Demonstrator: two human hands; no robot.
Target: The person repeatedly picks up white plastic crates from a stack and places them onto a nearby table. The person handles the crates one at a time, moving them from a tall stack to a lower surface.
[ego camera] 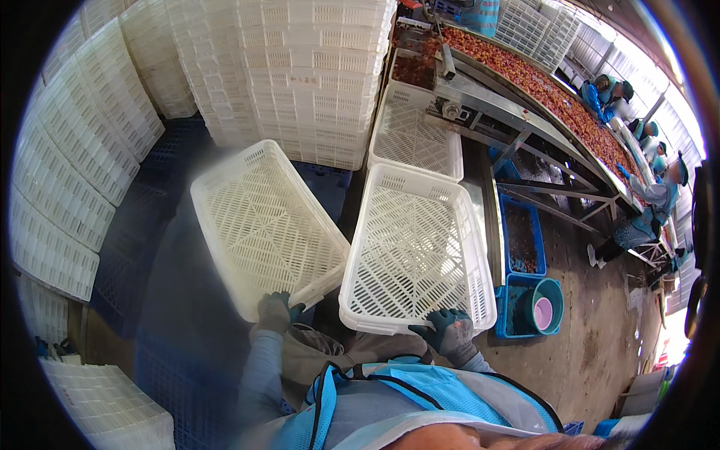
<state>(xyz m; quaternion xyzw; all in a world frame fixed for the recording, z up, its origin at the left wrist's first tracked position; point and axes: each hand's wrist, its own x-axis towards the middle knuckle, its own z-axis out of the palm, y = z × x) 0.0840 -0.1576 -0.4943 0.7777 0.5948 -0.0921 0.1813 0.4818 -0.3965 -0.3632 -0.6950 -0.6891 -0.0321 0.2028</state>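
A shallow white slotted plastic crate is angled in front of me on the left. My left hand, in a grey and dark green work glove, grips its near rim. To the right, a second white slotted crate sits almost straight before me. My right hand, gloved alike, has its fingers hooked over that crate's near rim. Both crates look empty, and their facing sides meet or nearly meet. Beyond the second crate stands another white crate, end to end with it, under the conveyor's end.
Tall stacks of white crates rise ahead and at left. A metal-framed conveyor carries reddish fruit pieces toward the back right; several workers stand along it. Blue crates and a green tub are on the floor.
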